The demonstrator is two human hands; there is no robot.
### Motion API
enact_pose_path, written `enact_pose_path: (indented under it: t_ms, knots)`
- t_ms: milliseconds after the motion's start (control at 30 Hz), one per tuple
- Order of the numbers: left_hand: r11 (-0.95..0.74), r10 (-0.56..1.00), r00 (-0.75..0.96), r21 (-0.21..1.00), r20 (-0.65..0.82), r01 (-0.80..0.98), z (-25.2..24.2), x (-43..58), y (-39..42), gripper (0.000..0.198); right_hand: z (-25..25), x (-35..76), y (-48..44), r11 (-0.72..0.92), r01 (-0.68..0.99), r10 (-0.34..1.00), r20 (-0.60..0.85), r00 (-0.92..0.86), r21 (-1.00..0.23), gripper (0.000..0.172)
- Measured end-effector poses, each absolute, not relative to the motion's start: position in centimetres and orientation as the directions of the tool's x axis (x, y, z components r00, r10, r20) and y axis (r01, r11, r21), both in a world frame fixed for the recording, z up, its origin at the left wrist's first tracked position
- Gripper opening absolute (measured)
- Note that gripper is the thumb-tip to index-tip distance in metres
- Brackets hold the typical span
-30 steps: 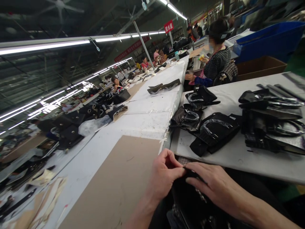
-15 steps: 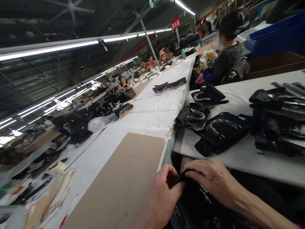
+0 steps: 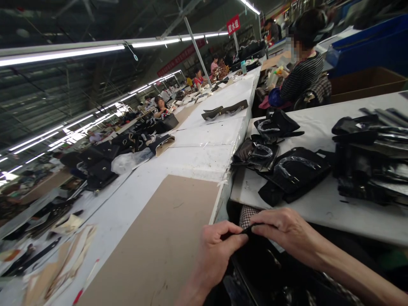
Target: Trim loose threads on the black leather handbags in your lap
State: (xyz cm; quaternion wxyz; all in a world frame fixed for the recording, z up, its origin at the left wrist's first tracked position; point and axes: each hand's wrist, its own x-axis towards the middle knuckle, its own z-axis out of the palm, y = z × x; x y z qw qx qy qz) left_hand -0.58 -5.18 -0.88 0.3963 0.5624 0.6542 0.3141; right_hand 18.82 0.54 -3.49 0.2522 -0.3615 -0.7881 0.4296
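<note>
Low in the view, my left hand (image 3: pixel 212 255) pinches the upper edge of a black handbag (image 3: pixel 258 259) between thumb and fingers. Close beside it, my right hand (image 3: pixel 290 233) grips the same edge, thumb below and fingers on top. The handbag hangs over my lap, and its lower part is dark and hard to make out. Checked cloth (image 3: pixel 248 216) shows just behind the pinched edge. On the right table lie similar black bags (image 3: pixel 296 174) with plastic-wrapped handles, beyond my right hand.
A brown board (image 3: pixel 153 242) covers the near part of the long white table (image 3: pixel 204 157). Black bag parts (image 3: pixel 226 111) lie further along it. Tan strips (image 3: pixel 60 267) and a red pen (image 3: pixel 78 295) are at left. A co-worker (image 3: pixel 302 72) sits beyond the right table (image 3: pixel 318 212).
My left fingers have flattened into a tighter pinch at the handbag's edge, and that edge now lies straighter between my hands. The view has shifted slightly.
</note>
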Motion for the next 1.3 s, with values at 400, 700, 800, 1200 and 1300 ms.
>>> enact_pose_path:
  t_ms: [400, 700, 800, 1200, 1300]
  knots:
    - [-0.096, 0.993, 0.118, 0.666, 0.013, 0.74, 0.3, 0.6, -5.1, 0.021, -4.5, 18.7, -0.2, 0.429, 0.28, 0.773, 0.188, -0.606, -0.859, 0.026]
    - [0.176, 0.951, 0.136, 0.849, -0.277, 0.498, 0.9, -0.7, -4.4, 0.019, -4.4, 20.0, 0.2, 0.307, 0.24, 0.784, 0.102, -0.612, -0.921, 0.028]
    - [0.188, 0.946, 0.13, 0.831, -0.296, 0.524, 1.5, -0.2, -5.4, 0.027, -5.0, 20.3, 0.0, 0.291, 0.24, 0.804, 0.101, -0.586, -0.926, 0.032]
    - [-0.18, 0.981, 0.192, 0.494, 0.027, 0.851, 0.1, 2.5, -5.7, 0.04, -5.0, 21.4, -0.4, 0.481, 0.542, 0.798, 0.089, -0.596, -0.689, 0.023]
    - [-0.187, 0.98, 0.199, 0.482, 0.027, 0.856, 0.4, 2.7, -5.6, 0.044, -5.0, 21.5, -0.8, 0.526, 0.651, 0.787, 0.022, -0.617, -0.547, 0.02]
